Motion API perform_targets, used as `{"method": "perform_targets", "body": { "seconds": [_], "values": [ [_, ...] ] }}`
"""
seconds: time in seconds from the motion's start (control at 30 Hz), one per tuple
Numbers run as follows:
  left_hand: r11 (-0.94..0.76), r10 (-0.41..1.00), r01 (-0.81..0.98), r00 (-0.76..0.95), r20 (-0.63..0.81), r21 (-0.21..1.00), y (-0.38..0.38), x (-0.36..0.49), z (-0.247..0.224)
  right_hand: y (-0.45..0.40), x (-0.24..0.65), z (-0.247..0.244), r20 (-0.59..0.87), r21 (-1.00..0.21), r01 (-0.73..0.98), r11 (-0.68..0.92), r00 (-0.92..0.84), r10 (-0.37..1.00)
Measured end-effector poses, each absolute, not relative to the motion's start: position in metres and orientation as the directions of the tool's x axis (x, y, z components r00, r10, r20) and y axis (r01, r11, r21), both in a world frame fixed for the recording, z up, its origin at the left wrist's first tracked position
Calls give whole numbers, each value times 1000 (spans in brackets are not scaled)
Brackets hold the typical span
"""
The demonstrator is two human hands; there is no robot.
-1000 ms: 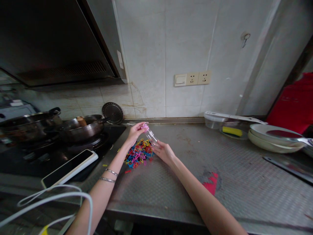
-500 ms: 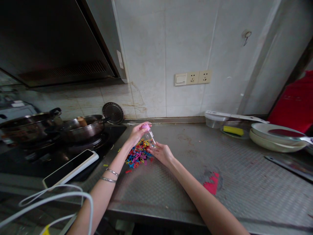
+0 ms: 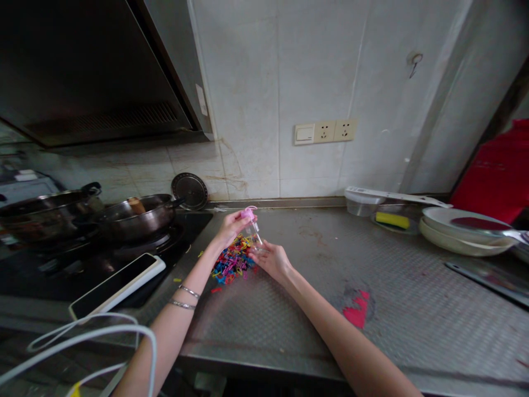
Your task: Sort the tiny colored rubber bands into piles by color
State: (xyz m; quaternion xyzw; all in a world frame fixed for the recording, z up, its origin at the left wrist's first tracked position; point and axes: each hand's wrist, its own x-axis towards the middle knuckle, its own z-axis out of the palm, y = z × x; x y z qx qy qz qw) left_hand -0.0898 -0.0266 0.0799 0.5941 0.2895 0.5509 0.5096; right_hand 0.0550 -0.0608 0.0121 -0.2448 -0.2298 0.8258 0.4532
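Head view: left fingers and right fingers hold a bottle over metal counter before tiled wall.

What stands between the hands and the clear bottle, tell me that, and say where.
Nothing visible. The left hand grips the pink top of the clear bottle, and the right hand is at its lower end. The colourful pile lies on the counter beside the hands, not between.
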Motion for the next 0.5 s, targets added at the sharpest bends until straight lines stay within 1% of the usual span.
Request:
{"method": "perform_targets", "body": {
  "seconds": [0.17, 0.37, 0.5],
  "values": [
    [-329, 909, -190, 202, 365, 925, -27, -87, 79, -62, 55, 13, -206, -600, -653, -461, -431, 879],
    [-427, 888, -117, 133, 440, 897, -21, -88, 73, -63, 54, 13, -177, -581, -696, -421, -396, 901],
    [-454, 883, -92, 85, 461, 886, -18, -87, 71, -62, 53, 12, -163, -560, -727, -397, -373, 913]
  ]
}}
